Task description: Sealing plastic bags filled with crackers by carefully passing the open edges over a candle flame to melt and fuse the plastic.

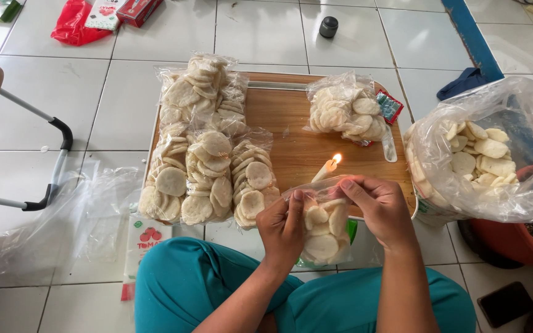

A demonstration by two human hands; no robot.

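Note:
My left hand (282, 229) and my right hand (379, 208) both grip a small clear plastic bag of round white crackers (323, 229), pinching its top edge. Just beyond the bag's top burns a short white candle (327, 168) with a lit flame, standing on a low wooden table (297, 154). The bag's mouth is close to the flame. Several filled cracker bags (208, 166) lie in a pile on the table's left half, and one more filled bag (343, 111) sits at its far right.
A large open plastic sack of loose crackers (485, 154) stands at right in an orange tub (525, 243). Empty clear bags (63, 222) lie on the white floor tiles at left. A chair leg (50, 160), a dark phone (506, 303) and my teal trousers (198, 283) are nearby.

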